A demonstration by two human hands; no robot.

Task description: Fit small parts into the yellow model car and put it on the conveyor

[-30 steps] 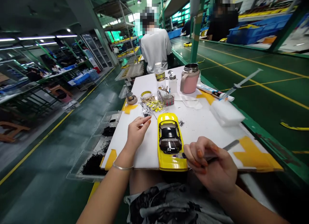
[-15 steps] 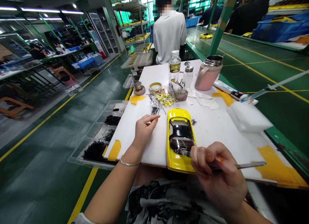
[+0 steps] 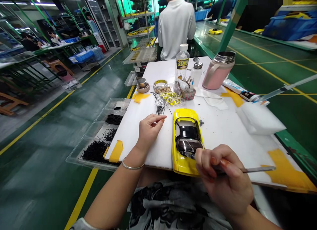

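A yellow model car (image 3: 186, 141) lies lengthwise on the white board (image 3: 223, 131) in front of me. My right hand (image 3: 224, 179) grips a thin metal tool (image 3: 257, 169) whose tip touches the car's rear window area. My left hand (image 3: 149, 130) rests on the board to the left of the car, thumb and fingertips pinched together over something too small to make out. Just beyond its fingertips lies a heap of thin black pins (image 3: 159, 108).
At the board's far end stand a pink flask (image 3: 218, 75), a clear bottle (image 3: 182, 61), small tins and a bag of yellow parts (image 3: 170, 98). A clear tray of black parts (image 3: 99, 147) hangs off the left edge. White foam (image 3: 260, 117) lies right. A person in white (image 3: 176, 25) sits ahead.
The view has tipped downward and shifted a little. My left hand stays pinched near the pins and my right hand still holds the tool at the car's rear.
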